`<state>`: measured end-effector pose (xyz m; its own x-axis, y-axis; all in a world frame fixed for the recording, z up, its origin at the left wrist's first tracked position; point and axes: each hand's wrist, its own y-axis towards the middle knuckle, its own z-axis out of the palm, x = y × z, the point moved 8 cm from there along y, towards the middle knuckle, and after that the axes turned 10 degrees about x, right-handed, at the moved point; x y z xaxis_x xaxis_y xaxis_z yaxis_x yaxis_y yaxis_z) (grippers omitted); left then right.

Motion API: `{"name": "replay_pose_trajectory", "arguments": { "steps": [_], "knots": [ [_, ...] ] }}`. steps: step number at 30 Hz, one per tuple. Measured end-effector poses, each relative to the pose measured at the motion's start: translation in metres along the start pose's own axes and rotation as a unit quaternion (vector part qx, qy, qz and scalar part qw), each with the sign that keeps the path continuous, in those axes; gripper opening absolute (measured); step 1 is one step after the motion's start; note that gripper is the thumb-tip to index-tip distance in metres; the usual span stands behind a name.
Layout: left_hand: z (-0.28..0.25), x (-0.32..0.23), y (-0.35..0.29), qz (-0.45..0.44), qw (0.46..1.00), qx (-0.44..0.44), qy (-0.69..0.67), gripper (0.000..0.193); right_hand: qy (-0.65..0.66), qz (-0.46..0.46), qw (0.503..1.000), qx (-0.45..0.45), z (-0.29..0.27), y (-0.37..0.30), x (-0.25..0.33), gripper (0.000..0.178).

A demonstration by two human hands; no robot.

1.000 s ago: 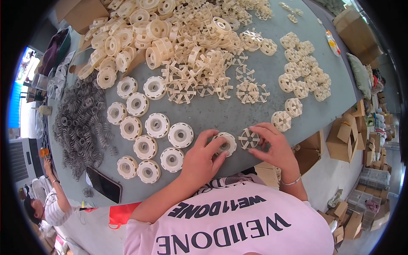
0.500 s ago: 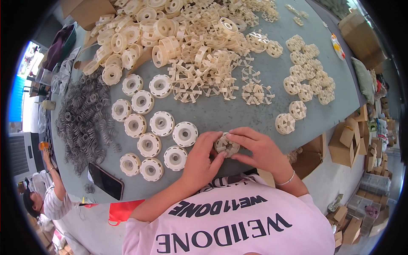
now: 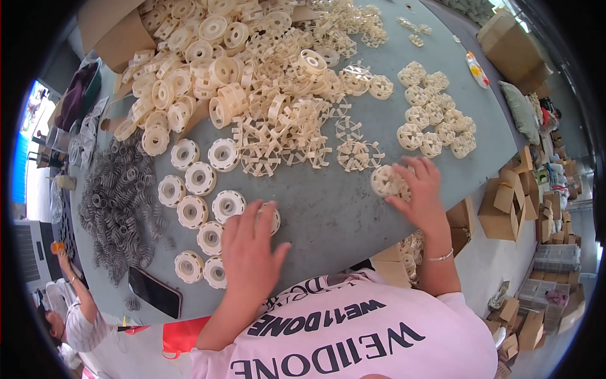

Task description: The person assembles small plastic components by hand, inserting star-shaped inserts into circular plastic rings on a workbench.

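My left hand (image 3: 251,249) hovers with fingers spread over the right side of a group of cream plastic rings with springs inside, such as the ring (image 3: 229,205). It partly hides several of them and holds nothing visible. My right hand (image 3: 420,192), at the table's right side, has thumb and fingers around a round slotted cream plastic wheel (image 3: 383,180). The fingers cover part of this wheel and the spot beside it. Just beyond lies a cluster of similar assembled wheels (image 3: 431,144).
A large heap of cream plastic parts (image 3: 208,69) covers the far table. Dark coil springs (image 3: 120,202) are piled at left, near a phone (image 3: 154,292). Open cardboard boxes (image 3: 505,205) stand at right beyond the table edge. A co-worker (image 3: 79,316) is at far left.
My hands have parted from the wheel they held together in front of me. The right has moved right toward the assembled wheels; the left has moved left over the rings and opened.
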<state>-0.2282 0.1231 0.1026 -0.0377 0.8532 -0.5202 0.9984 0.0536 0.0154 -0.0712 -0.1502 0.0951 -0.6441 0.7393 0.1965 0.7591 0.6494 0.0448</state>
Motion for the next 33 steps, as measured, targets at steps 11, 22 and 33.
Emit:
{"name": "replay_pose_trajectory", "arguments": {
  "steps": [11, 22, 33],
  "knots": [
    [0.031, -0.01, 0.003, 0.01, 0.998, 0.065, 0.003, 0.073, 0.079, -0.076, 0.994, 0.012, 0.032, 0.069, 0.056, 0.054],
    [0.067, -0.021, 0.003, 0.091, 0.984, 0.096, -0.122, 0.063, 0.178, 0.14, 0.974, -0.029, 0.054, 0.036, 0.038, 0.029],
    [0.075, -0.02, -0.004, 0.1, 0.986, 0.085, -0.104, 0.057, 0.125, -0.154, 0.976, 0.094, 0.045, 0.051, 0.099, 0.066]
  ]
}}
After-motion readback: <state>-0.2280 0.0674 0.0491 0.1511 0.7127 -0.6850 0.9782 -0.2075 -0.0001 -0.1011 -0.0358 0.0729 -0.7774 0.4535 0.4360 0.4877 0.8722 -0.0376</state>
